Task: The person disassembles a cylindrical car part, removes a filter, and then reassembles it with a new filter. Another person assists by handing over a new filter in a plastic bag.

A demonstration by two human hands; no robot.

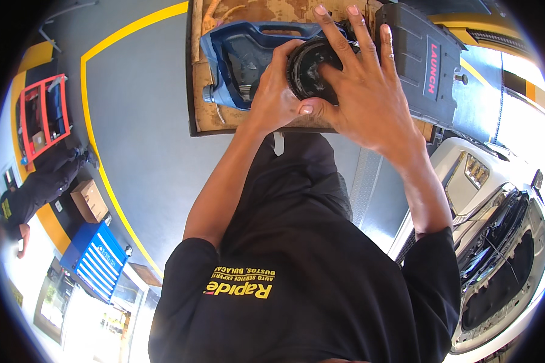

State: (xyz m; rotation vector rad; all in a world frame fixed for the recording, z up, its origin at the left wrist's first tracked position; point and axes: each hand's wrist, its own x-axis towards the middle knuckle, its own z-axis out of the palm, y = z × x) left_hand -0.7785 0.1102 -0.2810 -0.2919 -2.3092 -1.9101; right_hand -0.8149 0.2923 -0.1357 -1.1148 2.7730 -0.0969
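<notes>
My left hand (272, 91) is wrapped round the side of a black round cup-like part (309, 69), its exact kind unclear. The part's dark face is turned up and carries greyish smears. My right hand (369, 91) lies over its right side, with several fingers stretched out and spread. One bent finger of that hand touches the dark face, and the thumb rests by the near rim, close to my left hand. Beneath and to the left, a blue plastic jug (224, 51) with a moulded handle and a cap lies on its side.
A worn brown tabletop (230, 121) with a dark edge carries these things. At its right stands a dark grey hard case (415, 60). A white car (466, 175) with its hood raised is at right. A blue tool cabinet (100, 260), a red rack (45, 118) and another person (39, 181) are at left.
</notes>
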